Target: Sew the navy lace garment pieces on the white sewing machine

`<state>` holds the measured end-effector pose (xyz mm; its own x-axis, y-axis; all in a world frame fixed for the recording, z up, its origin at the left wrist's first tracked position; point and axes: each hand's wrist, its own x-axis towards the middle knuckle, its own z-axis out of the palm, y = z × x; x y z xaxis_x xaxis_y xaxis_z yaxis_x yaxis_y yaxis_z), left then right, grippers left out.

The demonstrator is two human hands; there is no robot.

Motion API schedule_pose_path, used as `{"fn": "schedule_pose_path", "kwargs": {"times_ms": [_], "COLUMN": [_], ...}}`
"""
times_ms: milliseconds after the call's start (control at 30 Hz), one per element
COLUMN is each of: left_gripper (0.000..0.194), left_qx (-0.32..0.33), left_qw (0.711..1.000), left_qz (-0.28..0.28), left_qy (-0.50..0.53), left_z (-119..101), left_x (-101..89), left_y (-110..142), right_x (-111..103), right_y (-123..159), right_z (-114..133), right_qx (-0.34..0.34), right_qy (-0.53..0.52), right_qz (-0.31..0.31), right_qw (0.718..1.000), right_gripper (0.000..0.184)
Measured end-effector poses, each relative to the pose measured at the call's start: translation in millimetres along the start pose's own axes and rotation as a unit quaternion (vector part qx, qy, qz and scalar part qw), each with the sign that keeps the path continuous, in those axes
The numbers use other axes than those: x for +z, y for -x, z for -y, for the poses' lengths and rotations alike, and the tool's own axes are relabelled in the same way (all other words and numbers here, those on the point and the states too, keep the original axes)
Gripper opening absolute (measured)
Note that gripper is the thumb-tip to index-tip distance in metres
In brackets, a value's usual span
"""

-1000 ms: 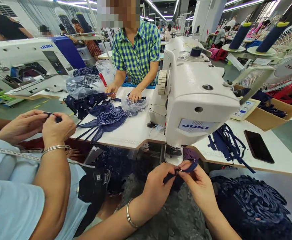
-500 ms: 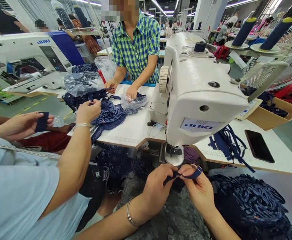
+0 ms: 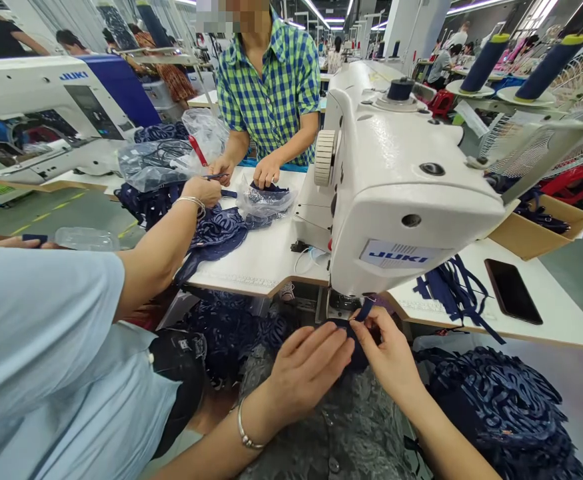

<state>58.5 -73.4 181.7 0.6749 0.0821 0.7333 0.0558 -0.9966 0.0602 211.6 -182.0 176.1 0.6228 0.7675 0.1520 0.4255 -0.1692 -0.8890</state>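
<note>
in the head view, low in the middle of the frame, the left hand [image 3: 307, 368] lies half open with its fingers pressing on a navy fabric piece [image 3: 356, 353], probably to keep it flat on the lap. the right hand [image 3: 388, 352] is closed in a pinch on a narrow navy strap [image 3: 364, 311], lifting its end just below the foot of the white sewing machine [image 3: 396, 187]; the strap touches the fabric piece, maybe so both can be lined up. at the lower right lies a heap of navy lace [image 3: 501, 407]. right of the machine, a black phone [image 3: 512, 291] rests on the white table [image 3: 261, 260]. on the left, a co-worker's hand [image 3: 202, 191] reaches for fabric on this table.
</note>
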Motion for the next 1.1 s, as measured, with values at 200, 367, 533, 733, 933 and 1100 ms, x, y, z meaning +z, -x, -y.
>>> {"fn": "schedule_pose_path", "kwargs": {"times_ms": [200,367,533,733,933,1100], "left_gripper": [0.036,0.037,0.036,0.042,0.029,0.03], "left_qx": [0.043,0.012,0.012,-0.016,-0.036,-0.059], "left_qw": [0.985,0.987,0.985,0.984,0.992,0.989], "left_qz": [0.166,0.162,0.171,0.178,0.112,0.13], "left_qy": [-0.025,-0.01,-0.002,-0.022,-0.038,-0.027], "left_z": [5,6,7,4,2,3], "left_x": [10.5,17.8,15.2,20.0,25.9,26.4], "left_y": [5,5,3,0,-12,-18], "right_x": [4,2,-4,-9,-7,-4], "right_y": [-9,-19,-30,-46,-65,-75], "right_z": [-3,-11,-17,-22,-21,-24], "right_qx": [0.038,0.088,0.071,0.044,-0.022,-0.066], "right_qy": [-0.082,-0.181,-0.144,-0.006,0.022,0.021], "right_qz": [0.003,0.024,0.009,-0.001,-0.008,-0.027], "right_qw": [0.996,0.979,0.987,0.999,0.999,0.997], "right_gripper": [0.018,0.025,0.028,0.024,0.02,0.027]}}
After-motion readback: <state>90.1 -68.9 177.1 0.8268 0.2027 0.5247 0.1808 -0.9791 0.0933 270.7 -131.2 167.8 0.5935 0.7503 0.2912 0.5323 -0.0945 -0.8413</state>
